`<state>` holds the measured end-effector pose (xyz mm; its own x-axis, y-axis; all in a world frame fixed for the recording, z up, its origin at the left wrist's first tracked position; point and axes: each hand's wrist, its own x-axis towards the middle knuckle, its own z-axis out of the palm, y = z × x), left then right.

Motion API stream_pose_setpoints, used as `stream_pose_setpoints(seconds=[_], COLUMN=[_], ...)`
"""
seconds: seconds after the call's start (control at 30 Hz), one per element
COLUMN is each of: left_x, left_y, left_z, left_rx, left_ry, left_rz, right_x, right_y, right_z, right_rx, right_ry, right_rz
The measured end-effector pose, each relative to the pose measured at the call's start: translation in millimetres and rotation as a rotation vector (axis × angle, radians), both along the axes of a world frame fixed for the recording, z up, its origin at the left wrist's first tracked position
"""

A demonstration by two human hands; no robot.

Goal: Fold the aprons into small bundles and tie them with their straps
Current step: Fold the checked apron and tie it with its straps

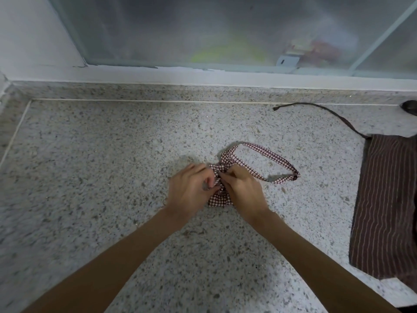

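Gingham apron (220, 197), red-and-white check, already folded down to a small bundle near the middle of the speckled stone counter (90, 177). Pinched at the bundle's top by curled fingers of the left hand (191, 188) and the right hand (242, 188), close together over what looks like a knot in progress. Checked strap (266, 161) looped out to the far right, lying slack on the counter, so tying probably begun, not pulled tight. Well apart at the right edge, a brown striped apron (388, 199), spread flat, thin dark strap (320, 109) trailing far-left: apparently not yet bundled or tied.
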<state>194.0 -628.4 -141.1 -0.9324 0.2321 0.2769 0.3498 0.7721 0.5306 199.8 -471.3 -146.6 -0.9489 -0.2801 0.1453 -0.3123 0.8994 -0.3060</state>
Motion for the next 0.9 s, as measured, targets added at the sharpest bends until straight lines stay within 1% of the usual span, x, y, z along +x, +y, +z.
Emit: stream_pose_setpoints(seconds=[0.03, 0.13, 0.17, 0.33, 0.37, 0.43, 0.47, 0.53, 0.63, 0.7, 0.73, 0.8, 0.9], left_x=[1.6, 4.2, 4.1, 0.8, 0.6, -0.8, -2.2, -3.5, -2.3, 1.1, 2.3, 2.8, -2.8], left_y=[0.8, -1.1, -1.7, -1.6, -0.3, 4.6, 6.8, 11.0, 12.1, 10.2, 10.4, 11.1, 10.2], left_z=[1.6, 0.9, 0.3, 0.5, 1.6, 3.8, 3.3, 4.4, 2.9, 0.5, -0.4, -1.8, -2.5], left_rx=[-0.027, -0.059, -0.069, -0.200, -0.233, -0.277, -0.267, -0.224, -0.189, -0.142, -0.123, -0.116, -0.113], left_ry=[0.013, -0.004, -0.009, -0.009, -0.043, -0.181, -0.242, -0.302, -0.279, -0.247, -0.231, -0.224, -0.279], left_rz=[-0.001, 0.010, 0.007, -0.079, -0.078, -0.039, -0.016, -0.004, -0.050, -0.046, -0.038, -0.024, 0.001], right_x=[-0.5, -6.6, -7.9, -8.0, -8.1, -8.4, -9.2, -12.5, -22.2, -27.5, -29.3, -29.5, -25.5], right_y=[0.2, 1.2, 2.1, 8.1, 10.7, 14.8, 15.8, 16.7, 16.4, 17.4, 18.8, 22.3, 30.6], right_z=[1.1, 9.1, 9.7, 9.4, 10.6, 15.0, 16.7, 21.0, 25.8, 28.6, 29.1, 30.5, 27.1], right_rx=[-0.053, -0.293, -0.308, -0.211, -0.181, -0.107, -0.078, -0.046, 0.017, 0.020, -0.011, -0.148, -0.369], right_ry=[-0.013, -0.121, -0.141, -0.221, -0.256, -0.339, -0.378, -0.438, -0.517, -0.544, -0.547, -0.567, -0.559], right_rz=[-0.023, -0.229, -0.247, -0.130, -0.096, -0.025, -0.007, -0.004, 0.019, 0.055, 0.065, 0.043, -0.009])
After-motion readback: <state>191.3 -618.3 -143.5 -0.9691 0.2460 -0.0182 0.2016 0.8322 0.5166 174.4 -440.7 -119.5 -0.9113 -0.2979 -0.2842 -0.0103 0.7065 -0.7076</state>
